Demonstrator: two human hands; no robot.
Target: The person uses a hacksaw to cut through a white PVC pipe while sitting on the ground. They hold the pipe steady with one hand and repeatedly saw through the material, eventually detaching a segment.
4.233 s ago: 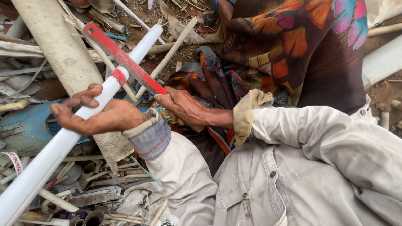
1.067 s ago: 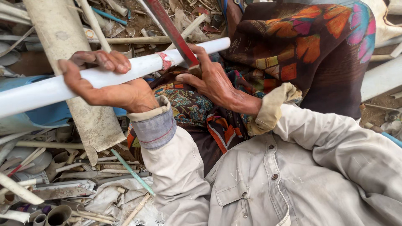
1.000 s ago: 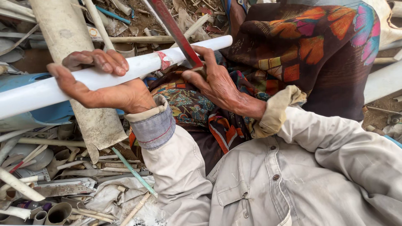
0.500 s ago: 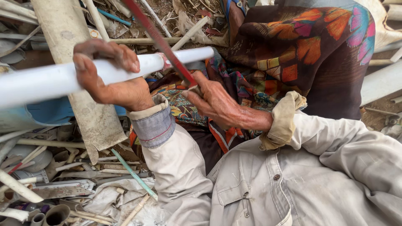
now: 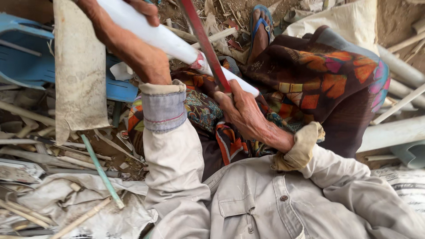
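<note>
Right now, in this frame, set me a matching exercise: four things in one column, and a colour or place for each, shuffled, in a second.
Things:
1. pipe
2. saw blade
3. sandal
4. thin green tube

Descriptions:
A. red, crossing the pipe
B. lying on the rubble at lower left
C. white, gripped by the left hand
D. blue, on a foot at the top

Pairs: 1-C, 2-A, 3-D, 4-B
</note>
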